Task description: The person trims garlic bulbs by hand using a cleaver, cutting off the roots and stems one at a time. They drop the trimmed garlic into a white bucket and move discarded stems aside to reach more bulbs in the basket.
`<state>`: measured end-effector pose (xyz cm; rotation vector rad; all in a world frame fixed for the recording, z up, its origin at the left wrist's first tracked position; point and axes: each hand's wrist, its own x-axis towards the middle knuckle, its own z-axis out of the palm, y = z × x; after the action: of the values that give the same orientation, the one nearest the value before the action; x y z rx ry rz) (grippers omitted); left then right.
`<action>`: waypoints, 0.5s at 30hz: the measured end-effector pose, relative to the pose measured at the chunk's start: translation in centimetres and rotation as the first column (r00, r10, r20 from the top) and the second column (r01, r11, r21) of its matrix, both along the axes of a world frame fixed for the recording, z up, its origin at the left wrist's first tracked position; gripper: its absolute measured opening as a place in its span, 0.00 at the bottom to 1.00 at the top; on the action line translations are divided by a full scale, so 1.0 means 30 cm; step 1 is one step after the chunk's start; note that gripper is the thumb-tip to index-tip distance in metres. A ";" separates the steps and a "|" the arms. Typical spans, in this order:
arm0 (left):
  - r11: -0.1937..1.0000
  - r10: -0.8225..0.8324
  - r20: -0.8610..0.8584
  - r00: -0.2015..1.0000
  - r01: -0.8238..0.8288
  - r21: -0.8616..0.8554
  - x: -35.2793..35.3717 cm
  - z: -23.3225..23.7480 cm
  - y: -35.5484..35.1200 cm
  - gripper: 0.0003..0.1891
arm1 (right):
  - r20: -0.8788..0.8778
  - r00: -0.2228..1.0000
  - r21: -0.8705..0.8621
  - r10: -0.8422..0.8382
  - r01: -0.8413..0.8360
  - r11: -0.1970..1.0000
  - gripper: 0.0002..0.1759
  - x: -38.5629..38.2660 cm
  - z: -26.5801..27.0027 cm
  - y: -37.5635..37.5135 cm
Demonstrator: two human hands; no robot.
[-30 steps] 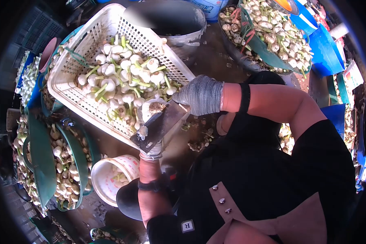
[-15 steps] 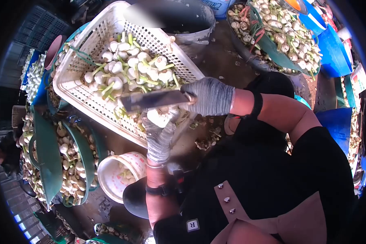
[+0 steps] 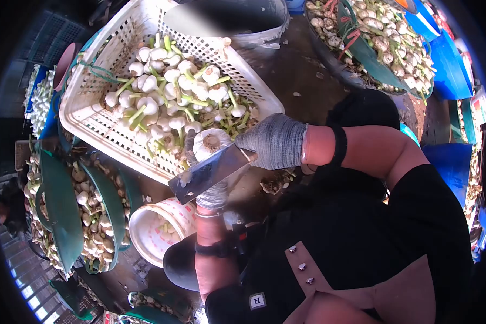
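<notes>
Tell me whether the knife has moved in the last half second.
Yes. The knife has swung down from level over the white basket to slanting past its near rim, towards the bucket.

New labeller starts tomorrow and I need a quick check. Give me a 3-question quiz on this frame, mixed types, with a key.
1. Multiple choice: what does the right hand grip?
A) a broad-bladed knife
B) a brush
C) a cup
2. True or false: the garlic bulb held by the left hand sits inside a bucket.
3. Short answer: what colour is the slotted basket of trimmed garlic behind the hands?

Key: 1 A. 2 False, as the bulb is held up at the basket's near edge, next to the blade. 3 White.
</notes>
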<state>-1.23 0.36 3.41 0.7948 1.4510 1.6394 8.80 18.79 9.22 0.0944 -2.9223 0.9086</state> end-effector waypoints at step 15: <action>0.858 0.442 -0.727 0.525 -0.483 0.173 0.052 0.017 0.009 0.33 | -0.146 0.988 -0.098 -0.046 0.032 0.995 0.09 0.028 -0.048 -0.043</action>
<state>0.32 0.63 3.92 1.2244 2.4719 1.7126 9.65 17.49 7.78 0.0940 -2.7305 0.9885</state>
